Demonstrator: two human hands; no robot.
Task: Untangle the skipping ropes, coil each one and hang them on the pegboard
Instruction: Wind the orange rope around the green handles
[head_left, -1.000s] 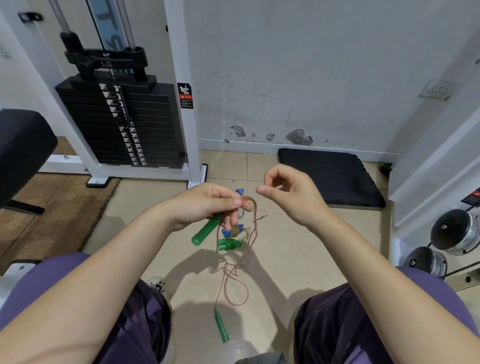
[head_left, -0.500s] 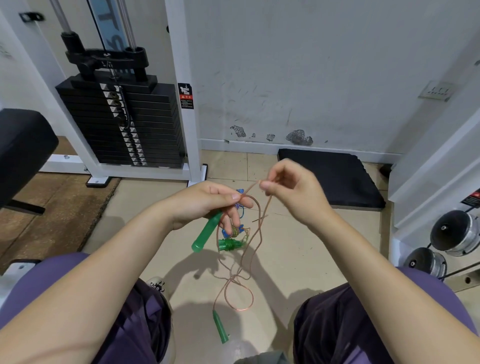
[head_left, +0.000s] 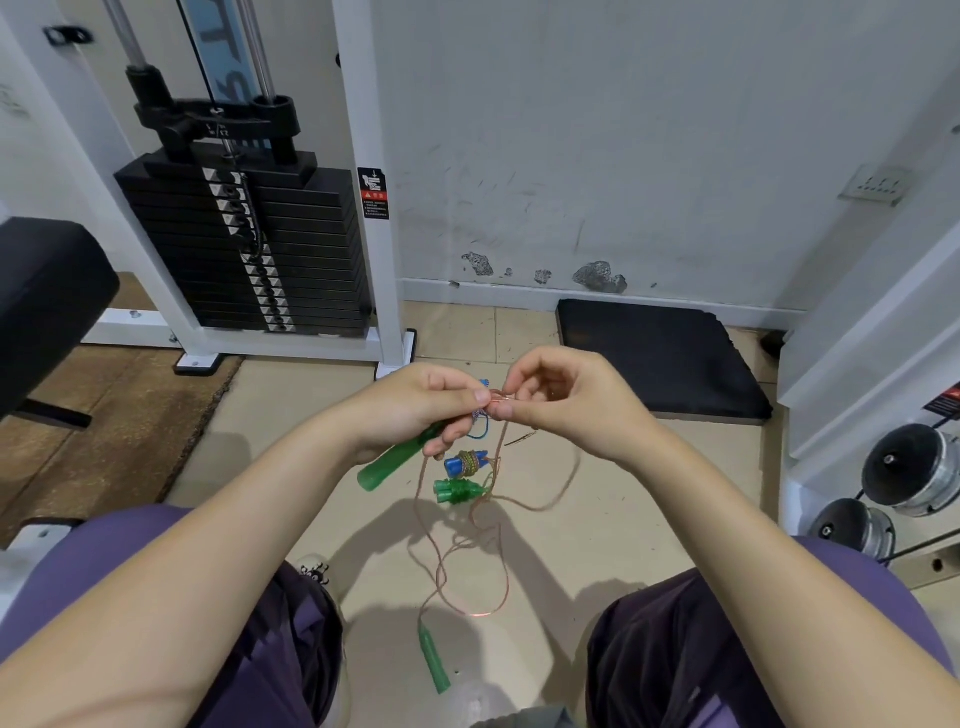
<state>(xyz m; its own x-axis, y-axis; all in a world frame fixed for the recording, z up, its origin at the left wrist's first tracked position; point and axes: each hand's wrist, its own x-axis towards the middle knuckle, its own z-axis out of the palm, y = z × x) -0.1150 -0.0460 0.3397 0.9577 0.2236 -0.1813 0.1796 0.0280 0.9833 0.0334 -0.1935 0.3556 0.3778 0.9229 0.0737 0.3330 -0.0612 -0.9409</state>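
My left hand (head_left: 423, 410) grips a green rope handle (head_left: 392, 464) that points down to the left. Its fingertips also pinch the thin copper-coloured rope (head_left: 470, 545). My right hand (head_left: 563, 402) pinches that same rope right beside the left fingertips. Below the hands the rope hangs in tangled loops. A blue handle (head_left: 464, 462) and a short green piece (head_left: 457, 491) dangle in the tangle. A second green handle (head_left: 434, 659) hangs lowest, between my knees. A bit of blue cord (head_left: 480, 427) shows under my left fingers. No pegboard is in view.
A white weight machine with a black plate stack (head_left: 249, 249) stands at the back left. Beside it is a black padded bench (head_left: 47, 301). A black mat (head_left: 660, 358) lies against the wall on the right. Dumbbells (head_left: 909, 467) sit on a rack at the far right.
My right hand had pulled a length of rope up and to the right, then came back to meet my left fingertips. The hanging loops swung and a strand now bows out to the right.
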